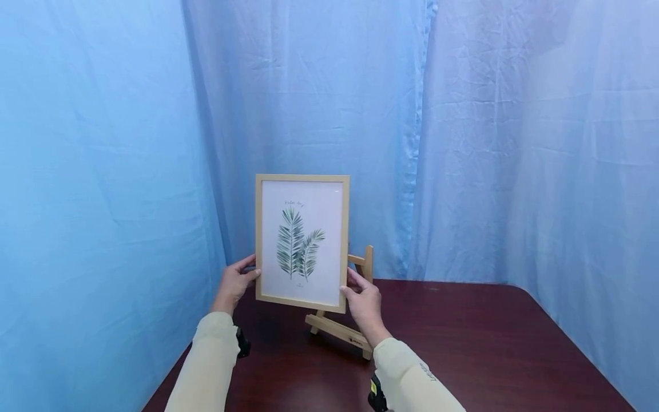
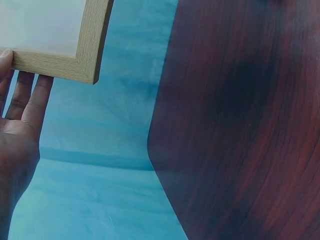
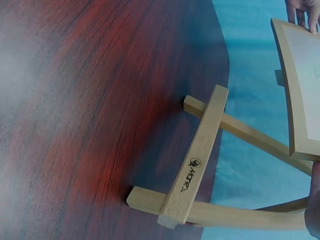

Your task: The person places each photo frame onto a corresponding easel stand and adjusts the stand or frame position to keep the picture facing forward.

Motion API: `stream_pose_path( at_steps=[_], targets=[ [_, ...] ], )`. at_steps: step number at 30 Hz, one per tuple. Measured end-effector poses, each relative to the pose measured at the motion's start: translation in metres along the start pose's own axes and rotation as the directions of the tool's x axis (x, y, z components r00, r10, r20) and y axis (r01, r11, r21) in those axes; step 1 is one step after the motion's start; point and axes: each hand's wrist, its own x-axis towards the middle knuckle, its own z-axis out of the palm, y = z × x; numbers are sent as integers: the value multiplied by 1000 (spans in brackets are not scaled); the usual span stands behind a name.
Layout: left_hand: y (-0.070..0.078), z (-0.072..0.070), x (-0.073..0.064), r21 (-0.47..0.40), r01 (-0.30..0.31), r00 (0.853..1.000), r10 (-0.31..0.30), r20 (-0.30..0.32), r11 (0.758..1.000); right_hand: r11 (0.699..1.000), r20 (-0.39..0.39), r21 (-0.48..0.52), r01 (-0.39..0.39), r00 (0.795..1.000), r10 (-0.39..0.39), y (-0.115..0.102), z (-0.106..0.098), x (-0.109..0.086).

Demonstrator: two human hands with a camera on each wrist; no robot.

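Observation:
A picture frame with a pale wood border and a print of two green palm leaves is held up in front of me, slightly tilted. My left hand pinches its left edge, thumb on the front and fingers behind, as the left wrist view shows near the frame's corner. On the opposite edge my right hand grips low, thumb on the front. Behind the frame stands a small wooden easel, partly hidden. Its ledge carries a dark printed logo, and the frame's lower edge is above that ledge.
The easel's feet rest on a dark red-brown wooden table. Blue curtains hang at the back and both sides, close to the table's edges. A black wrist camera is strapped under the right sleeve.

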Motion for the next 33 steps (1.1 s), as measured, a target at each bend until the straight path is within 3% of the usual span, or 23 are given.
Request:
stream_pose_path(
  at_steps=[6, 17, 33],
  targets=[
    [4, 9, 1, -6, -16, 1000, 16, 9, 1000, 1000, -29, -16, 9, 1000, -9, 1, -7, 2],
    [9, 27, 2, -18, -15, 1000, 15, 14, 1000, 999, -54, -16, -42, 998, 41, 5, -23, -2],
    [3, 50, 4, -16, -20, 999, 21, 42, 1000, 997, -75, -9, -79, 994, 78, 15, -41, -8]
  ],
)
